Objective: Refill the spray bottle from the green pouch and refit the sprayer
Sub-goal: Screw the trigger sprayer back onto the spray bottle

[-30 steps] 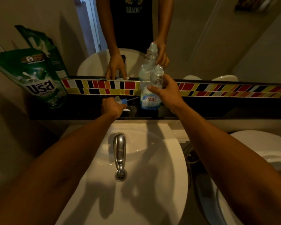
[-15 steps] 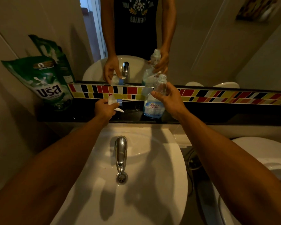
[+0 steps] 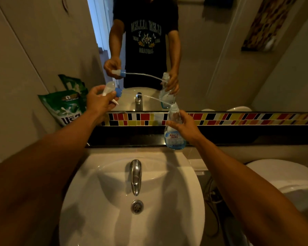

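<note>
Above the dark ledge (image 3: 124, 137) behind the sink (image 3: 132, 219), the right hand (image 3: 187, 126) wraps its fingers around the spray bottle (image 3: 174, 139), its base at the ledge's front edge. The left hand (image 3: 98, 102) pinches the sprayer (image 3: 112, 89), its tube (image 3: 155, 98) reaching the bottle's mouth. The green pouch (image 3: 64, 105) leans at the ledge's left end.

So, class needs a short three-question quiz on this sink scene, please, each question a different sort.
1. True or false: the sprayer is screwed onto the spray bottle.
2. Which hand holds the bottle? A left hand B right hand
3. Fill in: the green pouch leans against the ___.

Key: 1 false, its tube tip is only at the bottle's neck; 2 B; 3 wall.
</note>
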`<state>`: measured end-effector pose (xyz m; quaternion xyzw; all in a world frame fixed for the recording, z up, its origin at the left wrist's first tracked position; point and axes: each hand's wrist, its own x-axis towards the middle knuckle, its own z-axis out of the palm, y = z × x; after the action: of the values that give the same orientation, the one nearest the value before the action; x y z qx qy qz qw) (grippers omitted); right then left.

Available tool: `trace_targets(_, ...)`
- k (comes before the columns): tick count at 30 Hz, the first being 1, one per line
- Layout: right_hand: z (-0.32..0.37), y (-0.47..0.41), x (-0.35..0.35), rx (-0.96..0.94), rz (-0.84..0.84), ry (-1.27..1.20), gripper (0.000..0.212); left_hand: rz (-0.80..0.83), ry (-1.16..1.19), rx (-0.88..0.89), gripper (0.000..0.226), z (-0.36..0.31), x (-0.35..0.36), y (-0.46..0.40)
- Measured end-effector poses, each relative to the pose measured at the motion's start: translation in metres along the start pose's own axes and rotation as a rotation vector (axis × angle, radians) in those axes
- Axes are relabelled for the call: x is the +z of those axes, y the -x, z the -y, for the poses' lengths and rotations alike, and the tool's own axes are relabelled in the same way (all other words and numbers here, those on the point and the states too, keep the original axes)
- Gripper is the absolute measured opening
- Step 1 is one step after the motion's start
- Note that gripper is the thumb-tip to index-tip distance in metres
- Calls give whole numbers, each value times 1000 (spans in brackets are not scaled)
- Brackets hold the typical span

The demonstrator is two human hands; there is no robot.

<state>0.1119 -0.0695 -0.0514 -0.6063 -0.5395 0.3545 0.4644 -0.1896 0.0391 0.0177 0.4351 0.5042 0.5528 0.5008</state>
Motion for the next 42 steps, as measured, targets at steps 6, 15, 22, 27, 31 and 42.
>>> trace_targets(6,5,12,1,-19,9,45,35,61,46,125,38,-64,-3,15)
trace_targets(15,15,19,1,-26,28,61,32,124,-69,218,40,-93,-14,26)
trace_targets(22,25,26,6,-42,70,43,33,185,-110,257,52,-94,-5,33)
trace_targets(27,35,26,6,-62,69,52,32,273,-127,300,52,-99,14,42)
trace_targets(31,41,23,7,-60,86,46,32,364,-194,323,52,-97,34,54)
trace_targets(42,57,23,12,-111,142,17,41,510,-369,343,51,-71,72,85)
